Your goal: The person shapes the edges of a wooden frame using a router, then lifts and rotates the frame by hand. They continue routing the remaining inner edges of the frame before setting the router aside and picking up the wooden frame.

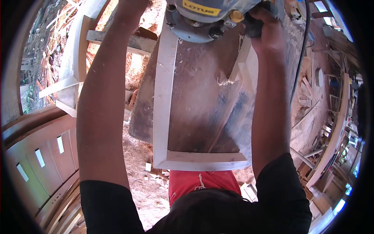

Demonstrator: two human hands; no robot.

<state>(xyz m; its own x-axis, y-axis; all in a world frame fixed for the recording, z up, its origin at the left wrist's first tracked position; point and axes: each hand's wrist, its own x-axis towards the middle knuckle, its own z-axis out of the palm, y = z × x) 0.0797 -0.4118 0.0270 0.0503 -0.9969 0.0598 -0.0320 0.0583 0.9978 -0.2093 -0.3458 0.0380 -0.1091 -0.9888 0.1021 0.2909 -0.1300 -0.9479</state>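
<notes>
A grey router with a yellow label rests at the far end of a pale wooden frame. My right hand is closed around the router's dark side handle. At the top edge, only the wrist end of my left hand shows, on the router's other side; its fingers are out of view. The frame lies on a brown, dusty board, with its near corner joint close to my body. Wood shavings are scattered on the board near the frame's right side.
A black cable runs down the right side. Wooden pieces stand on the left, above a slotted panel. Offcuts and sawdust cover the ground below. A long beam and stacked timber are farther right.
</notes>
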